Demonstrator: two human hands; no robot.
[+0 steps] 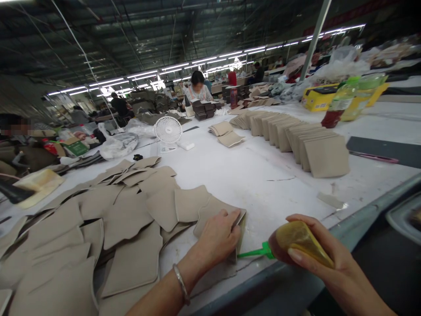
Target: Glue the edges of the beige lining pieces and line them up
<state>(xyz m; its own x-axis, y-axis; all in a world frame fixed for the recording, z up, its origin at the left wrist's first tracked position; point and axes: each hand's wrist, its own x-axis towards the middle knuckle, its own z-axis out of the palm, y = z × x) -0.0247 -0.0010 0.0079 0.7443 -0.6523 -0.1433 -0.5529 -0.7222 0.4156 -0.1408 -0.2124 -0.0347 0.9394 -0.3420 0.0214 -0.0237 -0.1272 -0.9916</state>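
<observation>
My left hand (pixel 217 237) rests closed on a folded beige fabric piece (pixel 213 210) at the near edge of the white table (pixel 250 175), fingers pressing its top layer down. My right hand (pixel 315 254) grips a yellowish squeeze bottle (pixel 297 241) with a green nozzle (pixel 255 253). The nozzle tip points left and reaches the edge of the piece under my left hand. A silver bangle sits on my left wrist.
Several loose beige pieces (pixel 98 228) spread over the table's left. A row of stacked beige pieces (pixel 296 136) runs along the right. A small white fan (pixel 168 130), drink bottles (pixel 338 103) and a yellow box (pixel 317 97) stand farther back. People work at distant tables.
</observation>
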